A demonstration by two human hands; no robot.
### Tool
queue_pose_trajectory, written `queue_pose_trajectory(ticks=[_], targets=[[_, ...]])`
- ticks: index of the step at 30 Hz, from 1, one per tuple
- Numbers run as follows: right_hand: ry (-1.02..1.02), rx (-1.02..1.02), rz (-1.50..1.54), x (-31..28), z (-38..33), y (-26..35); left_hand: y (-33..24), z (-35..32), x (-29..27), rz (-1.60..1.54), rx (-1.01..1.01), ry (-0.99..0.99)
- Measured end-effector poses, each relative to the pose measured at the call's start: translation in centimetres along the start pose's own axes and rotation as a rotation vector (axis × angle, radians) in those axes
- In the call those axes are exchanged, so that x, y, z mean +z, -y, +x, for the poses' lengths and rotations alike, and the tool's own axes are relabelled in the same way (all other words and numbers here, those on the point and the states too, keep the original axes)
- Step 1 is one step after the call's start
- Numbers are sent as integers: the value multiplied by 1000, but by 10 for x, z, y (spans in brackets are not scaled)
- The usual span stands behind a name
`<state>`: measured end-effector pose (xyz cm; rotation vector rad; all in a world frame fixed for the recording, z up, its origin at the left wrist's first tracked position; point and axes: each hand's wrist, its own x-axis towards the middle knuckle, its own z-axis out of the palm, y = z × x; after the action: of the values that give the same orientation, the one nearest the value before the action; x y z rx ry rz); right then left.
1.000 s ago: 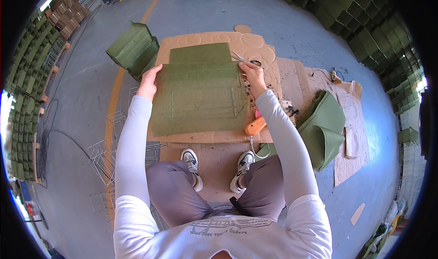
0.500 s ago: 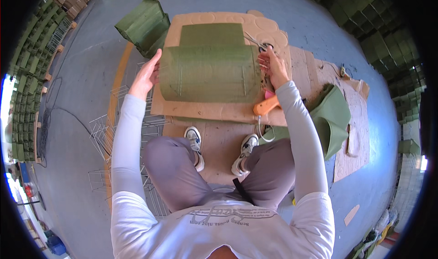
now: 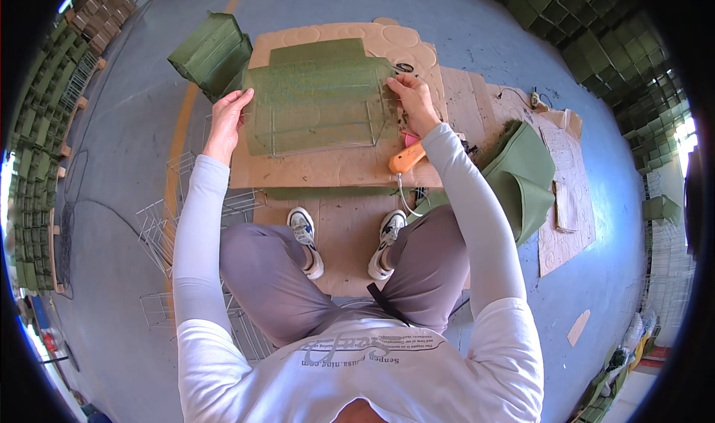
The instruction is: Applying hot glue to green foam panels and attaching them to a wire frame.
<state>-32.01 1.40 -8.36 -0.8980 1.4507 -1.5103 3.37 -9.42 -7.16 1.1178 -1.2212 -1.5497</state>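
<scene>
Green fabric-covered wire-frame panel (image 3: 316,106) is pinched at both side edges by left hand (image 3: 227,121) and right hand (image 3: 410,99) fingers; judged light, semi-stiff, best gripped on wire.

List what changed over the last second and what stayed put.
The green mesh panel went from lying flat on the cardboard sheet to raised, its near edge lifted. The left hand and right hand kept gripping its sides. The orange tool stayed put.
</scene>
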Motion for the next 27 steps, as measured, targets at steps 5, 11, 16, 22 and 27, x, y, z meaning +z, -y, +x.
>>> queue_pose_trajectory(ticks=[5,11,16,22,27], targets=[[-144,-119,-42,10,30,-15,10,37,8,-8,31,-29],[-57,120,-77,11,0,11,15,30,2,-102,-45,-55],[57,125,-41,-12,-9,4,15,33,5,-52,11,-48],[119,129,1,-12,-17,-1,9,7,2,82,39,-78],[124,130,12,1,-26,-9,-6,-44,12,338,283,-332]])
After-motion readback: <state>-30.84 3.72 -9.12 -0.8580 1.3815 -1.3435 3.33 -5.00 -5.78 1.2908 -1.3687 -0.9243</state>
